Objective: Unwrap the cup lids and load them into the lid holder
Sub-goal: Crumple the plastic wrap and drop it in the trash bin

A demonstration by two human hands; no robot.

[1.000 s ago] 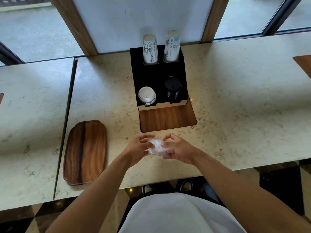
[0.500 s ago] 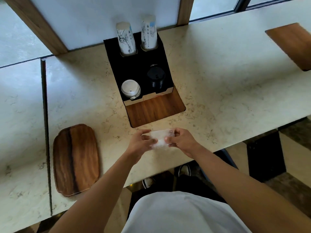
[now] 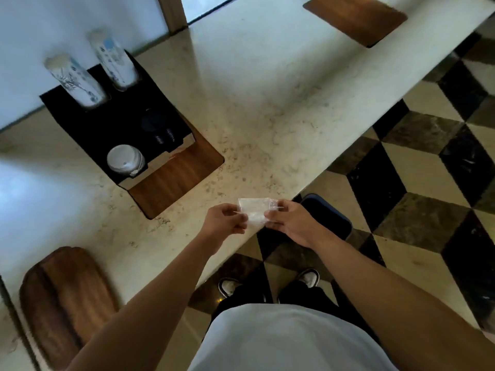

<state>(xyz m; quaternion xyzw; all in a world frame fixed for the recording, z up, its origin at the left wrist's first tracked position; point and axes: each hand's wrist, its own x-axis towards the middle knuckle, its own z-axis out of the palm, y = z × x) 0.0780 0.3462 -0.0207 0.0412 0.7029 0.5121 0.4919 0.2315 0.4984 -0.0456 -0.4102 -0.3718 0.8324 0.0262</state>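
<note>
A crumpled clear plastic wrapper [image 3: 254, 211] is stretched between my left hand [image 3: 225, 219] and my right hand [image 3: 290, 223], each pinching one end, just over the counter's near edge. No lid is visible inside it. The black lid holder [image 3: 117, 121] stands on the counter to the upper left. Its front left slot holds a stack of white lids [image 3: 125, 159], its front right slot a stack of black lids [image 3: 158, 127]. Two stacks of printed paper cups [image 3: 73, 81] [image 3: 113, 60] rise from its back slots.
A wooden tray [image 3: 67, 301] lies at the lower left of the marble counter [image 3: 267, 103]. A wooden board [image 3: 356, 17] lies at the far right. A dark blue stool seat [image 3: 326, 214] stands below the counter edge, over a checkered floor.
My hands have pulled the wrapper flatter and wider and carried it toward the counter's near edge. The view has swung right and down, so the floor and my shoes now show.
</note>
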